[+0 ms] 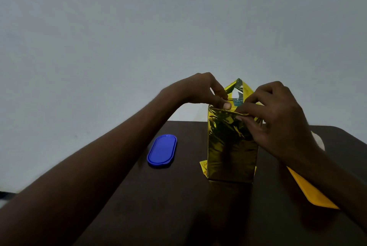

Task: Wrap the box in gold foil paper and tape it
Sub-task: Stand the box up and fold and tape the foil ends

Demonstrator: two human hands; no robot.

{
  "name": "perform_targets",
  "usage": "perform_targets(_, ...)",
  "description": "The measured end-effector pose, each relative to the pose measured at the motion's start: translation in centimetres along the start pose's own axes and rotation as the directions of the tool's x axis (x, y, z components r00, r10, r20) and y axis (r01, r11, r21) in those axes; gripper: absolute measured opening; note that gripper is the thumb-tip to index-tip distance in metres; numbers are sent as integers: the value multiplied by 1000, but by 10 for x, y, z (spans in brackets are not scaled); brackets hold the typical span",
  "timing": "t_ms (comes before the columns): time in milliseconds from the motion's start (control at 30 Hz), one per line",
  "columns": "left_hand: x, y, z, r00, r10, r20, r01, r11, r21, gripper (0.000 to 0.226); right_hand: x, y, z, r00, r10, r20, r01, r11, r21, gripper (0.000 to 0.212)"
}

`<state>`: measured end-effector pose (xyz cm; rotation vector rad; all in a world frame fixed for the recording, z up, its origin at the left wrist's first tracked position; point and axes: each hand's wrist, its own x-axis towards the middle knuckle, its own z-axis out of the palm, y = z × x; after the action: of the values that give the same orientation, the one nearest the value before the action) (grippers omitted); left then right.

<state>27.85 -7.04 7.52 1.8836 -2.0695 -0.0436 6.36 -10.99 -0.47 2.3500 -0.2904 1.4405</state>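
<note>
The box (232, 146) stands upright at centre frame on the table (178, 196); left hand (200, 89) and right hand (276, 114) pinch its gold foil paper (238, 89) flaps. Crease each flap tight against the top edge.

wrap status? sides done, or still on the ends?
Done: gold foil covers the upright box's sides. In hand: left hand and right hand pinch the top flaps, box end still showing. Left: close the top, bottom flaps sticking out, tape. No tape visible.
</note>
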Motion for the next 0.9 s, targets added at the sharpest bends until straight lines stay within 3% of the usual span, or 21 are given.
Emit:
perform_targets(200,6,9,-6,997,0,72,-8,995,99,41,-10,-4,0,996,-88,20,89,994,-69,12)
perform_targets(433,10,11,-7,996,2,86,-11,995,97,43,-18,-6,-1,994,-107,16,108,989,-97,19)
perform_targets(533,8,6,-6,997,-1,81,-4,998,62,44,-16,-10,-8,998,5,-56,-4,1000,13,23)
perform_targets(633,6,3,-4,997,-13,71,10,999,43,47,-5,-11,-18,953,254,-163,-226,958,174,28)
perform_targets(700,6,3,-3,997,-24,73,21,999,36,49,10,-6,-18,885,450,-119,-409,874,264,36)
perform_targets(767,5,2,-3,997,-26,75,25,1000,12,49,26,13,-7,775,624,94,-628,747,220,51)
perform_targets(833,5,1,-1,997,-19,70,21,1000,-22,48,40,30,7,561,712,422,-816,562,134,73)
perform_targets(900,5,0,0,998,-10,61,13,999,-45,46,46,37,20,344,647,681,-925,359,126,79)
